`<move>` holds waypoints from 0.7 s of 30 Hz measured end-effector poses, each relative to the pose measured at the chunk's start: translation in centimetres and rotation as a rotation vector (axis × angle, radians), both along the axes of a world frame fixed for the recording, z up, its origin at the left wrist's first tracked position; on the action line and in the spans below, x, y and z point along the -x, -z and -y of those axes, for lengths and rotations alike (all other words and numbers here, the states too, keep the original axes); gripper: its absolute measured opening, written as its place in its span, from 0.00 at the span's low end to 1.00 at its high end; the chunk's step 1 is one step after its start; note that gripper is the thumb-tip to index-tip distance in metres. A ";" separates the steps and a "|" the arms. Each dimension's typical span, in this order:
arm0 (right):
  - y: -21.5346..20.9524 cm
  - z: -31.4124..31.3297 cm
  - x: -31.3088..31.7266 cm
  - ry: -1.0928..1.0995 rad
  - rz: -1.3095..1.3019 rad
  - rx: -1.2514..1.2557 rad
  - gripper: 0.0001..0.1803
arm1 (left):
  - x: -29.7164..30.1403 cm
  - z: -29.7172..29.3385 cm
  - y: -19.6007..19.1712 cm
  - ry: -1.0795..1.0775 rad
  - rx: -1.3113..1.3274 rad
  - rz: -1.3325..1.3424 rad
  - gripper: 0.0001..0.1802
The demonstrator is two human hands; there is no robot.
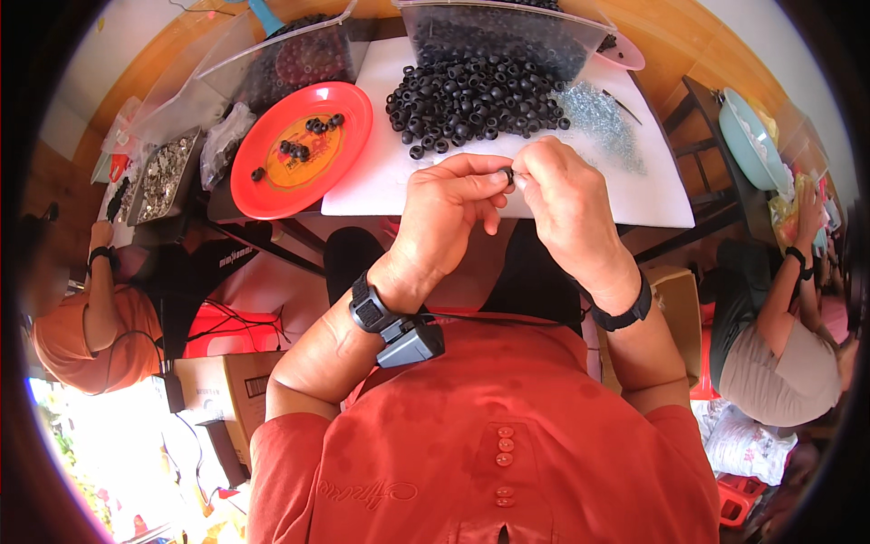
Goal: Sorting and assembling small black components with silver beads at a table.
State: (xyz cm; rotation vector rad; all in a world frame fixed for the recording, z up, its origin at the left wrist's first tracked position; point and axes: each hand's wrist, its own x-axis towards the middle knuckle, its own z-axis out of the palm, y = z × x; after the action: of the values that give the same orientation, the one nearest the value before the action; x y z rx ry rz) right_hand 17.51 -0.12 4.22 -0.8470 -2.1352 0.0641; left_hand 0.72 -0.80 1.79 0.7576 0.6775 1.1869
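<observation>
Between the thumb and forefinger of my left hand [444,207] is a small black ring-like plastic piece [508,173]. My right hand [573,207] is closed in a pinch right against that piece; whatever its fingertips hold is too small to make out. Both hands meet over the front edge of a white board [362,195]. Just beyond them lies a big heap of similar black hollow pieces [480,98]. Small clear bluish pieces [600,125] are spread to the right of the heap. On the left, a red plate [349,154] carries several black pieces.
A clear plastic bin [507,32] full of black pieces stands behind the heap; another clear bin [299,68] is at the far left. A metal tray [165,177] lies farther left. Co-workers sit on both sides, one in orange [100,331], another in beige [784,372].
</observation>
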 end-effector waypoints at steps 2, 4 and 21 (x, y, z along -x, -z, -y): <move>-0.6 0.4 -0.2 -0.003 -0.036 0.006 0.09 | -0.4 0.1 -0.4 -0.006 -0.010 -0.061 0.11; -1.1 0.4 -0.7 -0.002 -0.014 -0.024 0.09 | -0.7 -0.1 -1.0 0.019 -0.023 -0.201 0.11; -3.1 1.5 -2.0 -0.019 -0.451 -0.001 0.10 | -2.7 -1.0 -3.5 0.212 0.031 0.242 0.12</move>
State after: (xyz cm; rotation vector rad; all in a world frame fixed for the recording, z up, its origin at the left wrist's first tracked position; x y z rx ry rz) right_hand 19.54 -1.64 7.32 -0.7313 -1.7183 0.2413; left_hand 3.47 0.15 5.25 0.6307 0.4033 1.0502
